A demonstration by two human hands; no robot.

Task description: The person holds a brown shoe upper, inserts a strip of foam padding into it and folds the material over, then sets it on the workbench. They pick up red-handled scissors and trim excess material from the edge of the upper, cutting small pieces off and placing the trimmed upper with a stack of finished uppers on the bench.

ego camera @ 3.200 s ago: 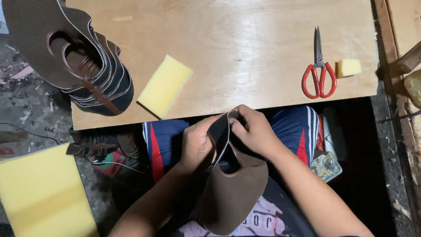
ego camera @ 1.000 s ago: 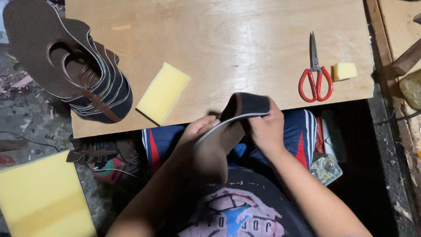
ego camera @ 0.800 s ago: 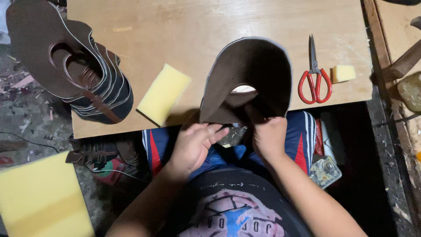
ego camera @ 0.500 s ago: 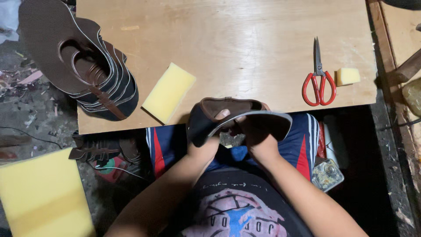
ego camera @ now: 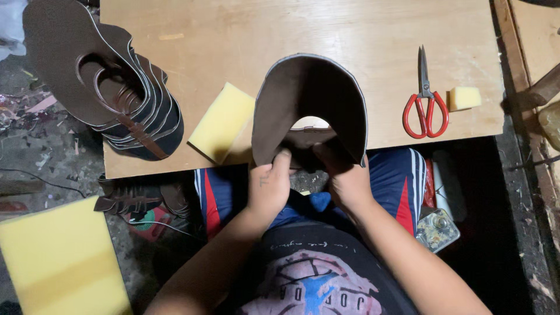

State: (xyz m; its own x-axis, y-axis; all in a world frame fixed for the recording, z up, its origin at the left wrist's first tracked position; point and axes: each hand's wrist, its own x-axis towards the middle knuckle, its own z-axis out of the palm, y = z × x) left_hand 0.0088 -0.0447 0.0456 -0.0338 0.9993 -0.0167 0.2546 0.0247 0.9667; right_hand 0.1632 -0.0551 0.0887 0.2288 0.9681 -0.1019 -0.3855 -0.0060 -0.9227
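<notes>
A brown leather shoe upper, arch-shaped with a pale edge, stands up over the near edge of the wooden board. My left hand grips its lower left end. My right hand grips its lower right end, close beside the left. Both hands hover over my lap, just below the board's edge. A cut-out in the piece shows the board through it.
A stack of several similar brown uppers lies at the board's left corner. A yellow sponge rests left of the held piece. Red-handled scissors and a small yellow sponge block lie to the right. A large yellow foam sheet sits on the floor at lower left.
The leather piece was folded flat between my hands half a second ago; now it is opened and raised into an arch over the board's edge.
</notes>
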